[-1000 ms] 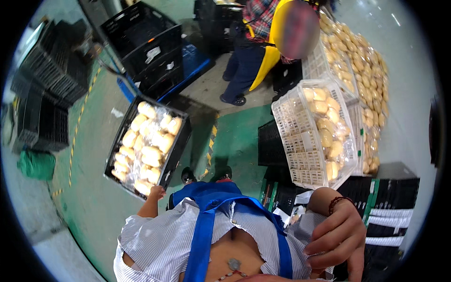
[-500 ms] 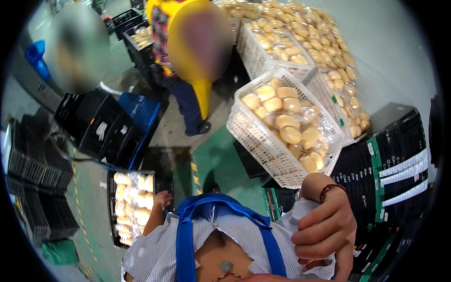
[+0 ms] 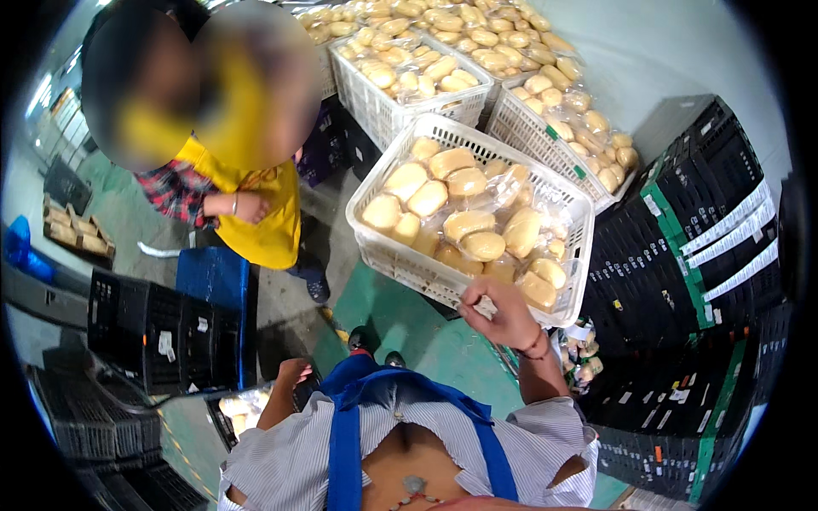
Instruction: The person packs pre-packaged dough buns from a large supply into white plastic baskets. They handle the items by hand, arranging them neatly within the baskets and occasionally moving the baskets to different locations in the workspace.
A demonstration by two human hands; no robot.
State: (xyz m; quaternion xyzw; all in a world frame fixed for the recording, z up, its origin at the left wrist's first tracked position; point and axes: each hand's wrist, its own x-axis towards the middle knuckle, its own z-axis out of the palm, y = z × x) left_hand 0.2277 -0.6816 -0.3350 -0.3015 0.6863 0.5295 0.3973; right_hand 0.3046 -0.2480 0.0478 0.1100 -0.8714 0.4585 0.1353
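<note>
A white slatted crate (image 3: 400, 268) stands in front of me, filled with clear bags of pale bread rolls (image 3: 464, 187). My right hand (image 3: 507, 317) is at the crate's near rim. Its fingers are half curled, the thumb stands apart from them, and no held thing shows; whether it touches the rim is unclear. Low on my left side hangs my left hand (image 3: 296, 372), fingers loosely bent and nothing seen in it. Beside that arm, bagged bread (image 3: 243, 407) lies in a black crate, partly hidden by my sleeve.
More white crates (image 3: 409, 106) of bagged rolls fill the back. Tall stacks of black crates (image 3: 665, 272) rise on my right. Black crates (image 3: 162, 332) also stand at left beside a blue one (image 3: 213, 281). A person in a yellow apron (image 3: 260, 221) stands at far left.
My right hand has gone from beside my chest out to the white crate's near rim. My view has shifted, and the person in yellow appears closer and farther left.
</note>
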